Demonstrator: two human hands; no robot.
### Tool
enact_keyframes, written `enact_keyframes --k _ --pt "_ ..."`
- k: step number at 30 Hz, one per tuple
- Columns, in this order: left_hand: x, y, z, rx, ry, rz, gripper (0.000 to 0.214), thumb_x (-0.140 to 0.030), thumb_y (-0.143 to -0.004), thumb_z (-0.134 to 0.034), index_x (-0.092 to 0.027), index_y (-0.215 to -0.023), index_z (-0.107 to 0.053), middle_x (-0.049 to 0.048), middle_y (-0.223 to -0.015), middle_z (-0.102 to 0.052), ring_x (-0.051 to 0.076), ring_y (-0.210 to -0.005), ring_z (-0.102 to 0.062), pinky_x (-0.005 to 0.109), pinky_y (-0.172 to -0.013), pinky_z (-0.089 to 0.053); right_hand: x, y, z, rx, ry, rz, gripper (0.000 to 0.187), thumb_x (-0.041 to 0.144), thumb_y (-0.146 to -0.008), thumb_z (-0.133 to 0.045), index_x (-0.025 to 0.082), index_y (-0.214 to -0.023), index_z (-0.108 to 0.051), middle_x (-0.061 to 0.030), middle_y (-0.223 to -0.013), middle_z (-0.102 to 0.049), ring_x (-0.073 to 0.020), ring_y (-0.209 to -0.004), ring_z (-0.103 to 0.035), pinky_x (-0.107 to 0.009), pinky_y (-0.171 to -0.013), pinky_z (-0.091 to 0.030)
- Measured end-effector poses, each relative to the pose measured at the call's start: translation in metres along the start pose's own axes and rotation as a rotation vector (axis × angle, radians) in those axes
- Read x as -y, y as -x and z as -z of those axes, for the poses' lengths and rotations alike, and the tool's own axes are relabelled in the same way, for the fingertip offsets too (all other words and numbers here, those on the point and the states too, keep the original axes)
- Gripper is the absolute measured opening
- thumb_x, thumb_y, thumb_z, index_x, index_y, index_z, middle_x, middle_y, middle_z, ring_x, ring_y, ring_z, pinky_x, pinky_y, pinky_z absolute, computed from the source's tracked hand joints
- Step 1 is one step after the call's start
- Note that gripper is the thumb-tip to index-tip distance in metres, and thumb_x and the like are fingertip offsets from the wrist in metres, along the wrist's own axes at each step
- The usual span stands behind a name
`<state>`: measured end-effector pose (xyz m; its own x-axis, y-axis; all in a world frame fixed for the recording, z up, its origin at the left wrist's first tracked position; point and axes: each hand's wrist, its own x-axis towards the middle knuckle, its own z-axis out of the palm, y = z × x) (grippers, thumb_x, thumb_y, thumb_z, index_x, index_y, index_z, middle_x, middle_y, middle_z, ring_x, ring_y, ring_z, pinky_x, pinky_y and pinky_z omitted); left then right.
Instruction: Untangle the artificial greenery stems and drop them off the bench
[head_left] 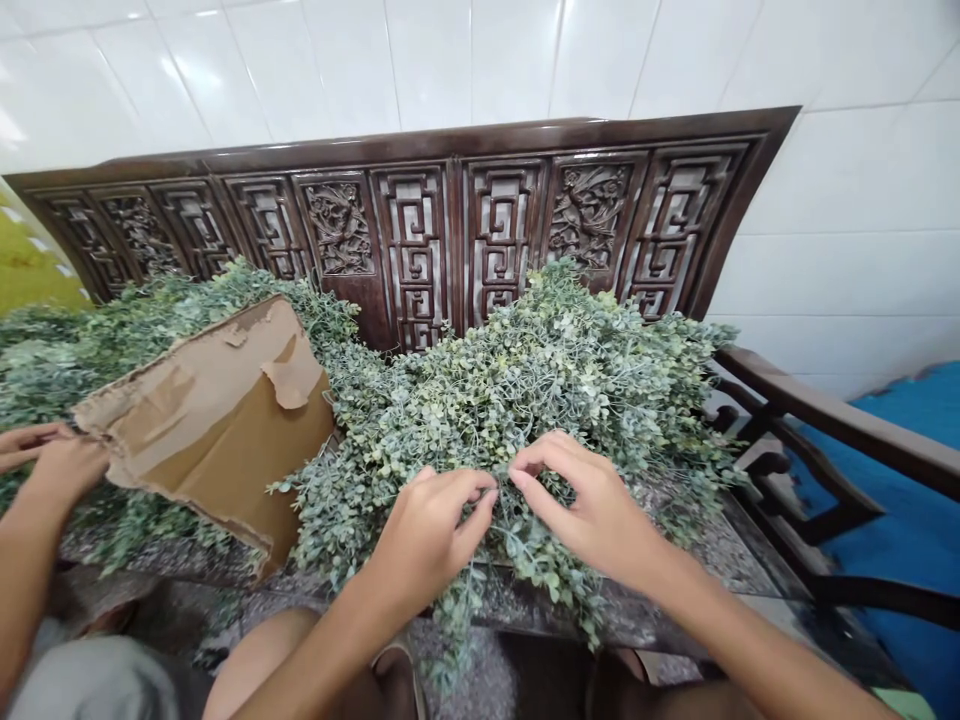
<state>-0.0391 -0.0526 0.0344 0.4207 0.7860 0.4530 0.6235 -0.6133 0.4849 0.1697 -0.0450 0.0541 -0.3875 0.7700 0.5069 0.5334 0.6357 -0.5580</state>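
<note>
A big heap of small-leaved green foliage, seemingly artificial greenery [570, 370], is piled on the seat of a dark wooden bench. Low at the front of the heap, my left hand [435, 520] is closed, thumb and index finger pinching a thin sprig. My right hand [592, 510] is closed in a similar pinch just to its right, fingertips against the same greenery. Only a small gap separates the two sets of fingertips. Leafy strands [540, 560] hang below them over the bench's front edge. The exact stem between the fingertips is too fine to make out clearly.
The carved bench back [454, 230] rises behind the greenery, with an armrest [832, 410] at right. At left, another person's hands [64, 465] are at a torn cardboard piece [225, 420] lying against more foliage. Blue material [900, 460] lies beyond the armrest.
</note>
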Motion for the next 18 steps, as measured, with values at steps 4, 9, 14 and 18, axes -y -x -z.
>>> enact_keyframes --k 4,9,14,18 --pt "-0.004 -0.001 0.001 0.022 -0.087 -0.030 0.020 -0.023 -0.098 -0.048 -0.023 -0.106 -0.065 0.0038 -0.090 -0.075 0.016 -0.063 -0.060 0.032 -0.073 -0.035 0.006 0.004 -0.003 0.050 0.009 -0.017 0.018 0.023 -0.095 -0.057 0.024 -0.112 -0.065 -0.0053 -0.100 -0.071 -0.0216 -0.093 -0.065 -0.037 -0.085 -0.052" --pt "-0.009 -0.001 0.003 0.000 -0.165 -0.074 0.018 -0.019 -0.097 -0.047 -0.021 -0.097 -0.064 0.0037 -0.081 -0.072 0.017 -0.066 -0.061 0.032 -0.070 -0.032 0.010 0.003 -0.004 0.113 -0.120 -0.065 0.018 0.019 -0.094 -0.057 0.024 -0.102 -0.072 -0.0016 -0.093 -0.075 -0.0180 -0.082 -0.069 -0.031 -0.075 -0.054" --pt "-0.010 -0.001 0.002 -0.048 -0.185 -0.100 0.016 -0.016 -0.094 -0.050 -0.020 -0.092 -0.066 0.0052 -0.083 -0.071 0.020 -0.075 -0.061 0.033 -0.073 -0.032 0.009 0.001 -0.006 0.091 -0.229 -0.117 0.017 0.018 -0.092 -0.060 0.023 -0.098 -0.074 -0.0006 -0.088 -0.076 -0.0179 -0.078 -0.070 -0.030 -0.073 -0.054" --pt "-0.009 -0.001 0.001 -0.046 -0.169 -0.113 0.016 -0.015 -0.093 -0.050 -0.020 -0.089 -0.065 0.0056 -0.082 -0.069 0.020 -0.077 -0.060 0.034 -0.074 -0.034 0.008 0.003 -0.011 0.078 -0.273 -0.161 0.014 0.017 -0.091 -0.060 0.021 -0.094 -0.073 -0.0001 -0.085 -0.075 -0.0173 -0.078 -0.069 -0.028 -0.072 -0.052"
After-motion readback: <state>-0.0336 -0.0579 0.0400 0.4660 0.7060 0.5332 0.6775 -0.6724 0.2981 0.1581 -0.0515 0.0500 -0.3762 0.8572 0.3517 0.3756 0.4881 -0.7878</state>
